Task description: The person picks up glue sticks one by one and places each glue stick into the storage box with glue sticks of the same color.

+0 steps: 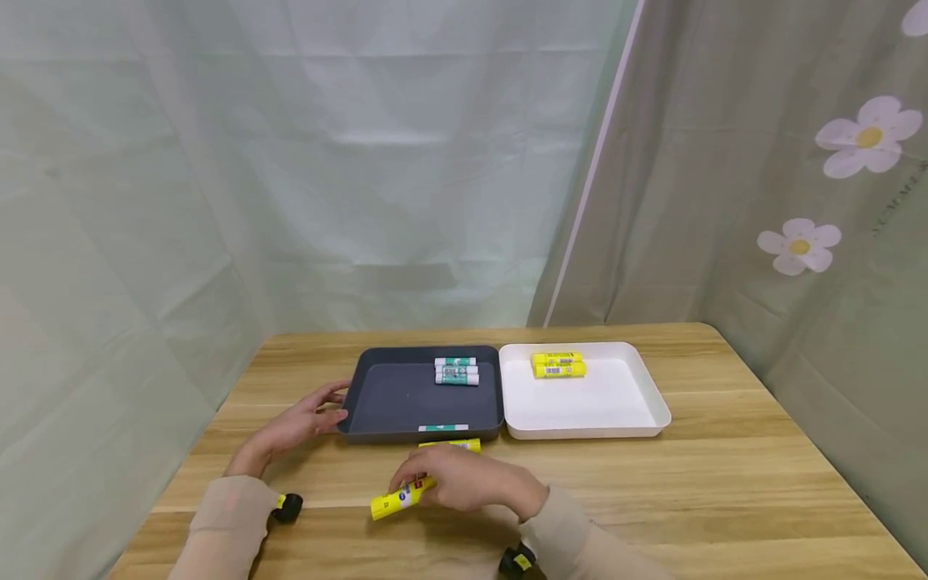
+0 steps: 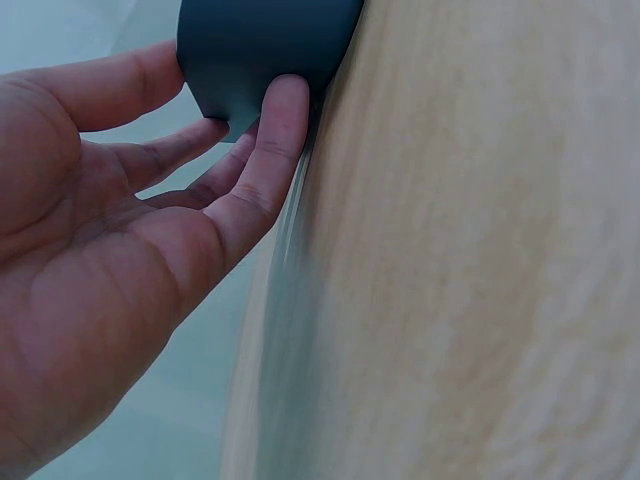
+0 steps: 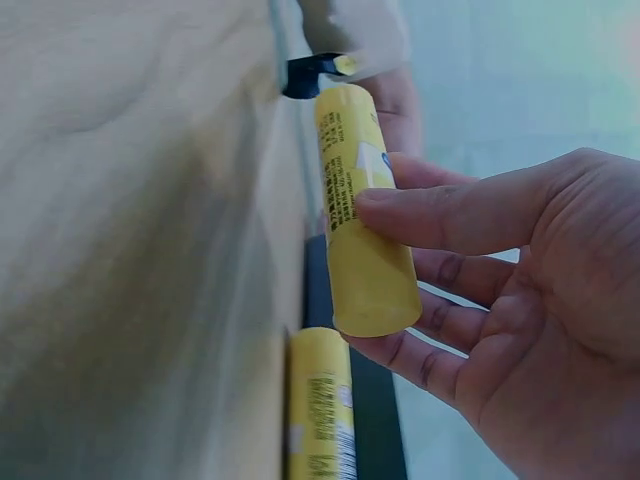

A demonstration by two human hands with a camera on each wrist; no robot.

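Note:
My right hand (image 1: 464,478) pinches a yellow glue stick (image 1: 391,504) between thumb and fingers, above the table in front of the dark tray. In the right wrist view, the held glue stick (image 3: 365,230) is tilted, with print along its side. A second yellow glue stick (image 1: 471,444) lies against the dark tray's front side, partly hidden by my right hand. My left hand (image 1: 299,423) touches the left edge of the dark grey tray (image 1: 384,395). In the left wrist view, the fingertips of my left hand (image 2: 150,220) rest against the tray's corner (image 2: 265,50).
Green-and-white glue sticks (image 1: 457,376) lie together inside the dark tray, and another green-and-white stick (image 1: 442,428) lies by its front wall. Beside it, a white tray (image 1: 587,411) holds two yellow glue sticks (image 1: 559,370). Both stand on a wooden table (image 1: 725,483) before curtains.

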